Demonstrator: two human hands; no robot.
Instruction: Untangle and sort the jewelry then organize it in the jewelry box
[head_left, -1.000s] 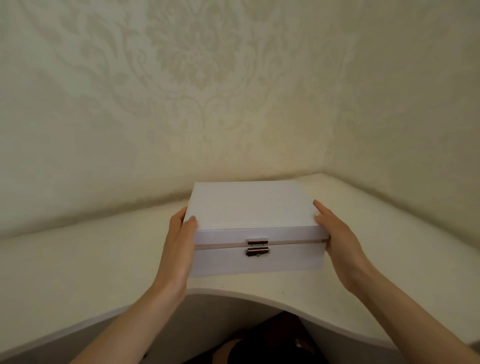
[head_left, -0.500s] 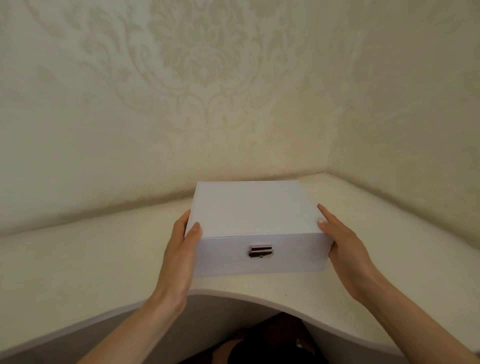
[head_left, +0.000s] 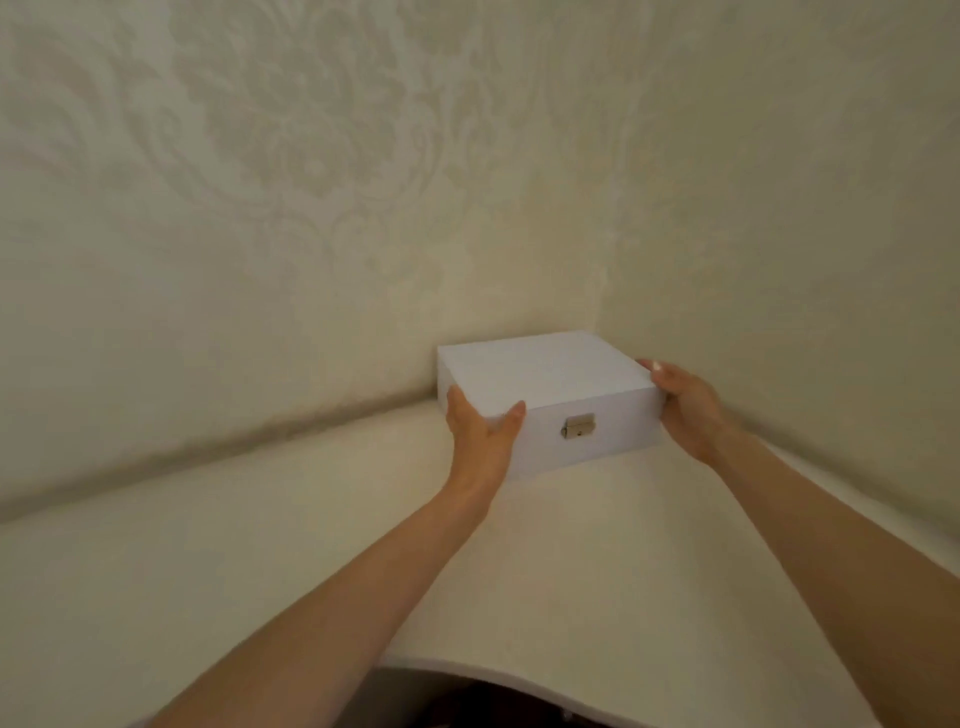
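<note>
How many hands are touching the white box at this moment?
2. The left hand presses the front left corner of the white box; the right hand holds its right side, thumb on top.
</note>
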